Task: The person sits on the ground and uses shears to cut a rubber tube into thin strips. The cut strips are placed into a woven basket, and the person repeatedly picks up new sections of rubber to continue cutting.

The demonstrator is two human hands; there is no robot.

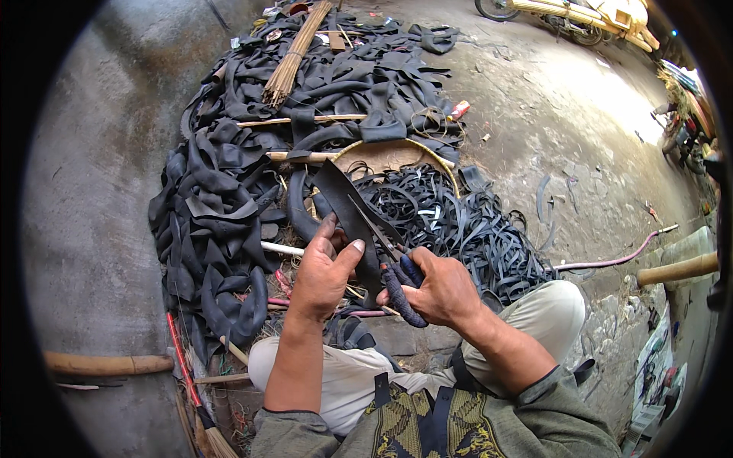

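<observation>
My left hand pinches a broad piece of black rubber sheet between thumb and fingers, its long end slanting up and away to the left. In my right hand is a pair of scissors, its handles wrapped in dark cord. The scissor blades lie against the rubber and point up along its length; part of them is hidden by it. Beyond my right hand, many thin black rubber strips are heaped on and around a round woven tray.
A large heap of black rubber pieces spreads to the left and far ahead. A bundle of thin sticks rests on it. At left lie a red-handled brush and a wooden pole. A motorcycle stands far right.
</observation>
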